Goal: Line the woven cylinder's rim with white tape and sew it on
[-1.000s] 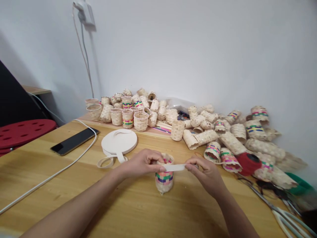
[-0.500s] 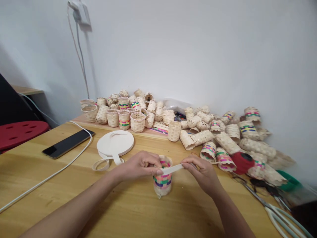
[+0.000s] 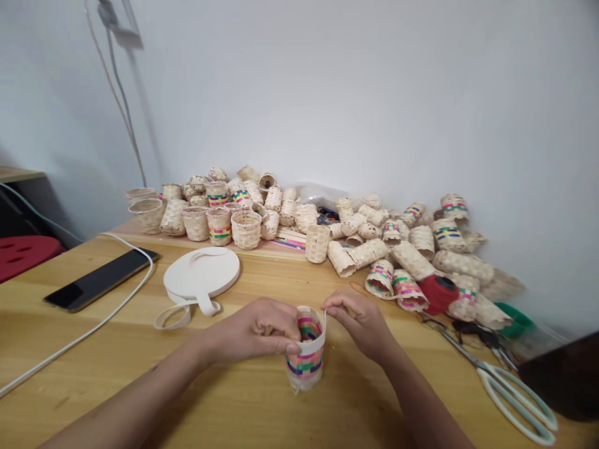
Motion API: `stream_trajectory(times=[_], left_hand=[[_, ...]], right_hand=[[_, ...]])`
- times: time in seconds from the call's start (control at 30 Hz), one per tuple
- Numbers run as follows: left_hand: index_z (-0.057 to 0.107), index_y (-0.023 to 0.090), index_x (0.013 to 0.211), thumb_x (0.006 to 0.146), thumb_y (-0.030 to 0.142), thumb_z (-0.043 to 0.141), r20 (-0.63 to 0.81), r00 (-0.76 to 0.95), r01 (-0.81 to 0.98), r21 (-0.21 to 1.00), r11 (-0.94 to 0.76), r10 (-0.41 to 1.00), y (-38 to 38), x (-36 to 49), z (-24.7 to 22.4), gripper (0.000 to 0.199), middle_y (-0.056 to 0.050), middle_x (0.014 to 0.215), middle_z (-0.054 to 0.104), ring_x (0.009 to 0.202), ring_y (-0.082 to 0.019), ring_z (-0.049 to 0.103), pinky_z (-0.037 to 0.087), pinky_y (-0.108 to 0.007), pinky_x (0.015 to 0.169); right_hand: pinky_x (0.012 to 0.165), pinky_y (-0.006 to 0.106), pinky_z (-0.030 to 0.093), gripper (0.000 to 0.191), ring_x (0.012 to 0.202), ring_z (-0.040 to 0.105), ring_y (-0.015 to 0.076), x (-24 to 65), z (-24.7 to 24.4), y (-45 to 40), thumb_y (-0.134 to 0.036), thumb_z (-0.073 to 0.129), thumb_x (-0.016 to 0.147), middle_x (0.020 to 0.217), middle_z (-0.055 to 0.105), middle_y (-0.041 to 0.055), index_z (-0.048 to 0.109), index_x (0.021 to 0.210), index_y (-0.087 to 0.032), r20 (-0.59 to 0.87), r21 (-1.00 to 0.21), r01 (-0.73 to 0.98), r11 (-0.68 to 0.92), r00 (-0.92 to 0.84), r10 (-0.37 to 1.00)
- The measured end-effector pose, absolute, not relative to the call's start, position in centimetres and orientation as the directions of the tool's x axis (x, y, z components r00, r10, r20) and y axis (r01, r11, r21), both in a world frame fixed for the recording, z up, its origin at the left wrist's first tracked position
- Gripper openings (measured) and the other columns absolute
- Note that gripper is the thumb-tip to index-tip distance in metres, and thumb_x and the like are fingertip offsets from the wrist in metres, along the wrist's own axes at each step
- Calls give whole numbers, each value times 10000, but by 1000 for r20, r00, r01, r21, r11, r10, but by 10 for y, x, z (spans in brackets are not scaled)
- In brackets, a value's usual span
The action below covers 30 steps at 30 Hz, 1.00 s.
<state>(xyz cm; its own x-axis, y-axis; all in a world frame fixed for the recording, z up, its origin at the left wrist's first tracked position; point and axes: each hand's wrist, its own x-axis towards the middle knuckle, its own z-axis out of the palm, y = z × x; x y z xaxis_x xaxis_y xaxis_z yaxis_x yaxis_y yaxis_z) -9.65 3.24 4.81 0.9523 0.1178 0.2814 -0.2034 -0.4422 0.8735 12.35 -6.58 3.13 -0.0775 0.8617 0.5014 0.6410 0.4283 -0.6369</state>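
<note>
A small woven basket with pink, green and purple bands stands upright on the wooden table in front of me. Along the near side of its rim lies a white strip, curving up at the right. My left hand pinches the strip and the rim at the left, thumb outside and fingers partly inside the basket. At the rim's right side, the strip's raised end is pinched in the fingertips of my right hand. A flat roll of white tape lies behind my left hand, with a loose loop hanging off it.
Many small woven baskets are heaped along the wall. Scissors with pale handles and a red spool lie to the right. A phone and a white cable are at the left. A dark object stands at the right edge.
The strip, earlier stretched straight in front of the basket's upper part, now bends along the rim. My left hand has moved onto the rim, and my right hand has come closer to it. The view has shifted right.
</note>
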Motion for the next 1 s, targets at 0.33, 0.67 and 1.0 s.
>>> stream_trajectory(times=[0.33, 0.67, 1.0], left_hand=[[635, 117, 726, 895, 244, 549, 334, 943, -279, 766, -579, -12, 21, -93, 49, 228, -45, 709, 551, 663, -112, 485, 372, -210, 627], [660, 134, 804, 891, 288, 563, 366, 929, -310, 841, -444, 45, 19, -98, 56, 202, -105, 901, 632, 854, -173, 610, 485, -269, 799], [577, 195, 1048, 717, 402, 756, 439, 801, -190, 832, -522, 407, 29, -92, 46, 430, -84, 1157, 530, 893, -148, 524, 441, -250, 752]], right_hand=[[682, 253, 430, 315, 723, 582, 146, 119, 27, -64, -480, 536, 901, 764, 644, 17, 655, 805, -205, 371, -761, 528, 378, -125, 920], [688, 246, 445, 299, 744, 565, 135, 116, 16, -67, -470, 685, 794, 820, 635, 19, 620, 810, -179, 169, -986, -15, 168, -146, 975], [667, 238, 428, 286, 740, 518, 138, 121, 16, -64, -460, 695, 786, 816, 569, 14, 598, 775, -191, 256, -965, -62, 253, -36, 966]])
